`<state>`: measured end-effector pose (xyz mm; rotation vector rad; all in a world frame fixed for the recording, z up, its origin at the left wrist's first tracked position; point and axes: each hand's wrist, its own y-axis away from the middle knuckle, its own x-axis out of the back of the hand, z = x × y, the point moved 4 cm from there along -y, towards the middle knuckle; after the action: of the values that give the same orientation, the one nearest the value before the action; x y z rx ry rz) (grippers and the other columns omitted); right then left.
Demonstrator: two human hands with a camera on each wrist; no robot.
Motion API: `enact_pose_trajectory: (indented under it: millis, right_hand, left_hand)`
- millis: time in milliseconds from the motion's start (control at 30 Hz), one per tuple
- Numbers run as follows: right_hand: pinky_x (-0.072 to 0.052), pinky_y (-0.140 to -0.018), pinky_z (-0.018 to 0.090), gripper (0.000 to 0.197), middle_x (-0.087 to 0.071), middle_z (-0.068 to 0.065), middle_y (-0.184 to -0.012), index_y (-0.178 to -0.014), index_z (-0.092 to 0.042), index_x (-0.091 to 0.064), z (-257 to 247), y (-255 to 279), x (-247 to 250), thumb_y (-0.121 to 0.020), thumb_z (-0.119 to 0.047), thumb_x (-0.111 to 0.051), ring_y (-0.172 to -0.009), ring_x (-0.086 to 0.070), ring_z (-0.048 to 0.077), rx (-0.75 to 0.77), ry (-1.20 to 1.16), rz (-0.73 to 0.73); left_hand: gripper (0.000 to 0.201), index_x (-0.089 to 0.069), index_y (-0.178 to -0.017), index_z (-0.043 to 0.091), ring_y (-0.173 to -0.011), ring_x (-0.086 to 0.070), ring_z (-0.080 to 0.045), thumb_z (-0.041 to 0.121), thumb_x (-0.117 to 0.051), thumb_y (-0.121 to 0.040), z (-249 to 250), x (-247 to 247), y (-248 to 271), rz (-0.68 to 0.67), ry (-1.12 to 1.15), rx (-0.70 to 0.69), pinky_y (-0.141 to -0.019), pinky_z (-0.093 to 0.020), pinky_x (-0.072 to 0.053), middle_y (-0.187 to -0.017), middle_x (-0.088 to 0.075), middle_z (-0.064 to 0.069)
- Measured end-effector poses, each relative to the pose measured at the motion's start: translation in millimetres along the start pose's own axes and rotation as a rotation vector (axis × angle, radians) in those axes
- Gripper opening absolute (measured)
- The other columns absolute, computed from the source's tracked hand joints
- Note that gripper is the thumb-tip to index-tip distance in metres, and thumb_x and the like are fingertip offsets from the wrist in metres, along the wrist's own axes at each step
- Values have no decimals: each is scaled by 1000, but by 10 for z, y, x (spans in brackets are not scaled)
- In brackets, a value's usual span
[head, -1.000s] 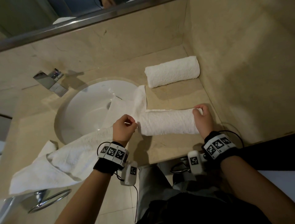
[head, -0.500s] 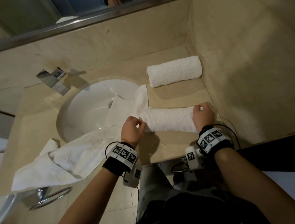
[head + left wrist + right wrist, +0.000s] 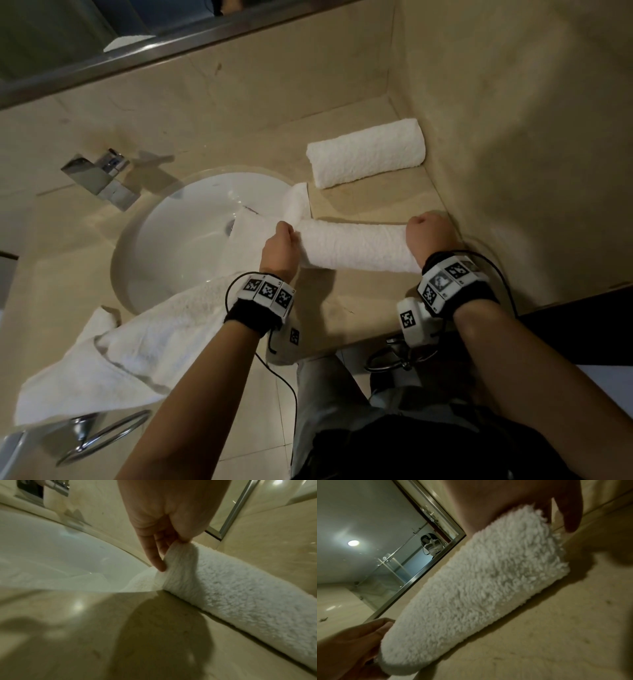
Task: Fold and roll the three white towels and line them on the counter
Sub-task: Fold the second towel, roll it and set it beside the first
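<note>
Left hand [image 3: 279,247] pinches left end of half-rolled towel [image 3: 356,247] btwn thumb and curled fingers [image 3: 158,555]; right hand [image 3: 430,236] clenched round its right end, fingers hidden behind roll; roll lies on counter [image 3: 346,305] just right of sink [image 3: 191,226], unrolled tail draped over basin edge; finished rolled towel [image 3: 366,152] sits farther back by wall; third towel [image 3: 137,346] loose, crumpled at sink's front-left rim; faucet [image 3: 99,178] behind sink.

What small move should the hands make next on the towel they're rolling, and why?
Probably roll it another turn away from the body. Left hand and right hand grip the ends of the half-rolled towel, but an unrolled flap lies toward the sink; the finished roll is fully wound.
</note>
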<state>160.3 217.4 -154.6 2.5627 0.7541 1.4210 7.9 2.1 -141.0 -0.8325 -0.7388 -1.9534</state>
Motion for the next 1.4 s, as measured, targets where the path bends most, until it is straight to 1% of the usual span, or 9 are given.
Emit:
enact_pose_trajectory:
  millis: [100, 233, 333, 633, 867, 1000, 1200, 1300, 1400]
  right_hand:
    - [-38, -98, 43, 35, -49, 15, -126, -111, -6, -59, 9, 29, 30, -94, -19, -32, -118, -44, 32, 98, 114, 70]
    - [-45, -92, 39, 31, -57, 19, -120, -108, 0, -62, 24, -14, -3, -92, -12, -38, -109, -54, 35, 51, -52, 84]
    - [-44, -89, 36, 32, -60, 20, -119, -112, 2, -61, 16, -32, -9, -93, -12, -39, -108, -56, 35, -21, -112, 28]
    - [-46, -87, 38, 33, -61, 24, -115, -108, 5, -61, 9, -20, 1, -92, -14, -39, -104, -59, 37, -39, -82, 30]
    - [-45, -83, 36, 33, -62, 23, -112, -106, 6, -61, 0, 23, 14, -93, -14, -38, -101, -59, 37, -43, -99, 26]
    - [-45, -85, 37, 34, -60, 23, -116, -107, 5, -60, -4, 41, 27, -93, -16, -38, -103, -58, 37, -37, -75, 27]
    - [-42, -74, 34, 33, -64, 21, -107, -102, 3, -63, 5, 33, 79, -92, -16, -38, -96, -60, 35, -32, -46, 18]
    - [-45, -75, 34, 32, -65, 21, -105, -100, 2, -64, -2, 18, 84, -90, -16, -39, -93, -61, 35, -39, -55, 3]
    - [-42, -72, 32, 32, -64, 20, -107, -103, 1, -63, 4, 25, 76, -91, -16, -39, -89, -58, 33, -46, -81, 1]
  left_hand:
    - [17, -52, -101, -3, -84, -55, -30, 13, -46, -95, -5, 40, -7, 88, 106, -89, -80, -37, -47, -98, -57, -19]
    - [10, -55, -78, 4, -62, -43, -13, 8, -62, -83, -124, 155, 150, 346, 209, -118, -58, -14, -34, -74, -49, 0]
    - [12, -61, -70, 12, -58, -50, -2, 12, -66, -81, -233, 112, 274, 276, 305, -20, -59, -12, -38, -62, -56, 8]
    - [20, -70, -88, 11, -81, -61, -10, 26, -73, -76, -146, -35, 349, 205, 280, 129, -83, -21, -47, -83, -67, 3]
    - [3, -64, -81, 7, -107, -57, -20, 10, -65, -79, -102, -141, 346, 310, 418, 145, -95, -33, -44, -102, -63, -1]
    - [9, -64, -88, 4, -96, -61, -23, 9, -59, -84, -58, -141, 324, 272, 426, 146, -78, -22, -43, -92, -65, -5]
    - [23, -48, -69, 22, -61, -64, -28, 6, -48, -86, -175, -96, 279, 268, 525, 165, -71, -42, -56, -48, -57, 7]
    - [24, -48, -70, 17, -53, -55, -14, 0, -47, -87, -201, -103, 277, 219, 503, 198, -70, -40, -55, -54, -54, 4]
    - [28, -48, -66, 28, -66, -56, -28, 3, -46, -80, -254, -127, 220, 101, 523, 182, -73, -50, -55, -65, -54, -7]
